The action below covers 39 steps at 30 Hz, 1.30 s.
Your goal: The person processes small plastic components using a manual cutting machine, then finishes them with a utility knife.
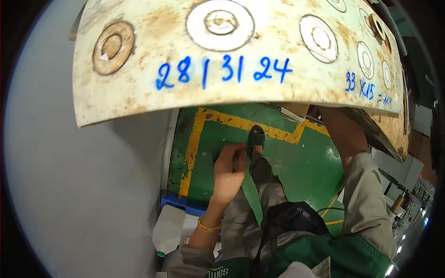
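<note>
A large pale, stained panel (185,97) fills the top of the view, with rings on its face and blue handwriting reading "28/3/24" and "33 x 15 =". My right forearm (343,132) reaches up beneath its lower edge. The panel covers my right hand, so its fingers and any grip are hidden. Below the panel, my left hand (230,167) hangs over the floor, fingers curled in toward the thumb. Nothing shows between those fingers, and the hand is apart from the panel. A yellow band (208,225) circles the left wrist.
Green floor (301,167) with worn yellow lines (189,162) lies below, and a sandaled foot (256,136) stands on it. A grey wall (83,185) rises at left. Near it is a white jug (169,229) beside a blue-edged container (185,204). Machinery (412,199) stands at right.
</note>
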Motion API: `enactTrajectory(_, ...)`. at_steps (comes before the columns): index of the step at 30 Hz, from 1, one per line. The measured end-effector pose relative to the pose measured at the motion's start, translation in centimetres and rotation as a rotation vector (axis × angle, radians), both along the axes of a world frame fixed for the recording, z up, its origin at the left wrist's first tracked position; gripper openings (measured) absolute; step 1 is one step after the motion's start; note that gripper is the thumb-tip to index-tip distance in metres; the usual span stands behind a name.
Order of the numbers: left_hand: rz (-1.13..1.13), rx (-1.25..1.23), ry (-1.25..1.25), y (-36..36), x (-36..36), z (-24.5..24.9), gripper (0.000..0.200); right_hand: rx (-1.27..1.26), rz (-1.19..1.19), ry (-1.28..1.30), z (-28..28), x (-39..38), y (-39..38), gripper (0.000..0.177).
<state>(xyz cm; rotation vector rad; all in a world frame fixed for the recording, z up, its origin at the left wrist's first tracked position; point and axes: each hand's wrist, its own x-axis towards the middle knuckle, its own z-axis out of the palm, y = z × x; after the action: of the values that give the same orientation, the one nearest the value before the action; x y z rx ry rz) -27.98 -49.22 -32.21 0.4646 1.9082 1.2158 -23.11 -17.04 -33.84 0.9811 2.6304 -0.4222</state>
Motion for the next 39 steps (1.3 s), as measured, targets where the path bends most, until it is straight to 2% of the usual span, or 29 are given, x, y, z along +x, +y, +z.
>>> enactTrajectory(6, -0.015, 0.043, -0.033, 2.0, 2.4, -0.8, 0.02, -0.062, -0.092, 0.007, -0.4, 5.0, 2.4, 0.052)
enactTrajectory(9, -0.152, 0.083, 0.03, 2.4, 4.0, -0.9, 0.018, -0.086, -0.099, 0.016, -1.0, 5.4, 2.3, 0.053)
enactTrajectory(15, -0.23, 0.178, -0.046, 2.2, 6.9, -0.4, 0.02, -0.115, -0.087, 0.02, -1.9, 4.8, 1.6, 0.054)
enactTrajectory(19, -0.323, 0.017, -0.125, 1.5, 7.6, 0.1, 0.021, -0.125, -0.078, 0.022, -2.2, 4.4, 1.3, 0.055)
enactTrajectory(25, -0.263, 0.033, -0.011, -0.2, 7.8, -0.7, 0.023, -0.143, -0.091, 0.035, -2.1, 4.1, 1.1, 0.057)
enactTrajectory(39, -0.268, -0.081, 0.0, -2.2, 7.5, -0.7, 0.024, -0.212, -0.025, 0.052, -2.6, -0.1, -2.6, 0.06)
